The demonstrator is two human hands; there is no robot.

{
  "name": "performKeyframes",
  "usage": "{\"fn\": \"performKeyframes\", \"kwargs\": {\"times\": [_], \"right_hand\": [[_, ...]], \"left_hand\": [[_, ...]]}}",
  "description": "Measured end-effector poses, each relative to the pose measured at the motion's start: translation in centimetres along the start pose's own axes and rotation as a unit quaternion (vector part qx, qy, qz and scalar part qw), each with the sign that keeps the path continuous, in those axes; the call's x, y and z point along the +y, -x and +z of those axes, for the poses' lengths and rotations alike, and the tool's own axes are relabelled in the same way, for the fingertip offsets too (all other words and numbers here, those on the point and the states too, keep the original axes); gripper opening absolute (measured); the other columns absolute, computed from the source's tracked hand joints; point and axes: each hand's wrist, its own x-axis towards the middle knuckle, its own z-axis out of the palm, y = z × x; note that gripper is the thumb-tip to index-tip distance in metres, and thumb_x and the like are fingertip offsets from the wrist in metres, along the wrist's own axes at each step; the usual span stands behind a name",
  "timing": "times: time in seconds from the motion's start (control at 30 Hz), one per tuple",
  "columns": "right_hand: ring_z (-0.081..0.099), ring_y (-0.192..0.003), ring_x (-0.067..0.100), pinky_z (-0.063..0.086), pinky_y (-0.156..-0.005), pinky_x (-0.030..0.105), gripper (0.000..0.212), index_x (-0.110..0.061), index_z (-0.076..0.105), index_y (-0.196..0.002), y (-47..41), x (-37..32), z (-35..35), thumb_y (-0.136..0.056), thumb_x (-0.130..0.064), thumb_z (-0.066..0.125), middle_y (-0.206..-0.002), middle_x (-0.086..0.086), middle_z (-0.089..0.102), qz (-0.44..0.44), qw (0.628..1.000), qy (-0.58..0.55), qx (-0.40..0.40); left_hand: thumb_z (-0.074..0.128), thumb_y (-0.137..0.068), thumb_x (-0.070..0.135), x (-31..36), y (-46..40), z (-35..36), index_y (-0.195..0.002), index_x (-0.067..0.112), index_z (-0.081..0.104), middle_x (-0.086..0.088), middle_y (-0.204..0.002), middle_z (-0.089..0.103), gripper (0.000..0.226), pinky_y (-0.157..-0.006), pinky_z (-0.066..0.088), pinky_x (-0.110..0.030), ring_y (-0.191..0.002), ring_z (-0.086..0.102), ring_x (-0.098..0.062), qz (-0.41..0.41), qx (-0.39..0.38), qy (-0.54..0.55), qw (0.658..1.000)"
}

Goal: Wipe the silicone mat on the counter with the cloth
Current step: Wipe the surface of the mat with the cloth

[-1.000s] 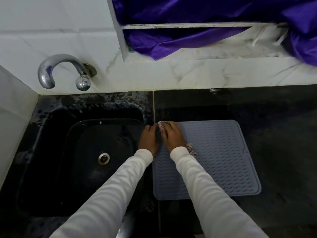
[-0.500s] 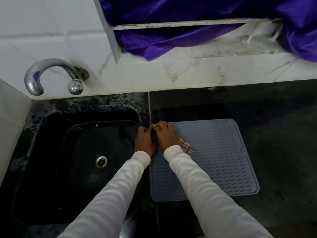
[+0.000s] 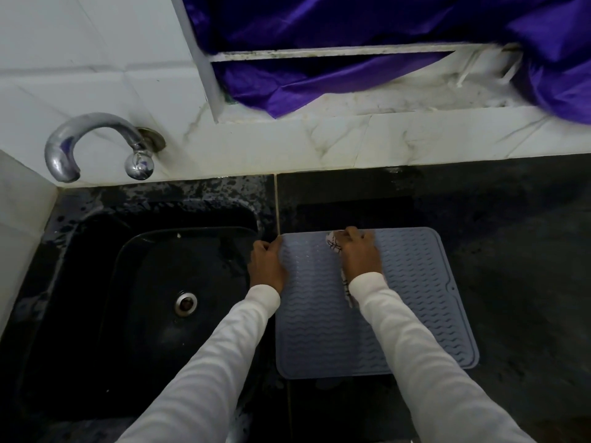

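Presently, at far left a chrome tap [image 3: 96, 145] projects from the white tiled wall [image 3: 96, 59] over the black sink [image 3: 96, 282], whose drain [image 3: 185, 302] lies near the basin's centre. Just right of the basin, your left hand [image 3: 267, 266] rests on the left edge of the grey silicone mat [image 3: 415, 298], fingers curled over that edge near its far left corner; a firm grip cannot be confirmed. The mat lies flat on the dark tabletop [image 3: 511, 251], its left side just beside the sink rim. Further right, your right hand [image 3: 359, 255] presses the checked cloth [image 3: 334, 244] onto the mat near the far edge, fingers bent over the fabric; part of the cloth trails out beneath the wrist. Both sleeves are white. Above right, purple fabric [image 3: 351, 27] drapes over the window ledge [image 3: 383, 100].
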Motion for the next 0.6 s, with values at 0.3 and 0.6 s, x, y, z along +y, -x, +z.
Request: {"fn": "performKeyframes", "kwargs": {"times": [0.3, 0.6], "right_hand": [[0.053, -0.094, 0.032, 0.048, -0.082, 0.041, 0.035, -0.014, 0.059, -0.119, -0.4, -6.4, 0.3, -0.084, -0.018, 0.063, -0.112, 0.013, 0.054, 0.006, 0.992, -0.086, 0.091], [0.052, -0.106, 0.037, 0.052, -0.079, 0.046, 0.032, -0.021, 0.059, -0.125, 0.2, -8.4, 2.2, -0.094, -0.028, 0.053, -0.140, 0.010, 0.045, -0.040, 0.990, -0.132, 0.034]], "left_hand": [[0.056, -0.091, 0.020, -0.5, -0.8, -0.7, -0.146, 0.027, 0.036, 0.007, -0.156, 0.022, 0.059, -0.100, 0.036, -0.043, -0.126, 0.034, -0.029, 0.153, -0.044, -0.262, 0.952], [0.049, -0.098, 0.027, -0.8, -0.4, -0.5, -0.151, 0.033, 0.028, 0.015, -0.160, 0.016, 0.058, -0.099, 0.035, -0.040, -0.121, 0.036, -0.026, 0.155, -0.021, -0.268, 0.951]]}}
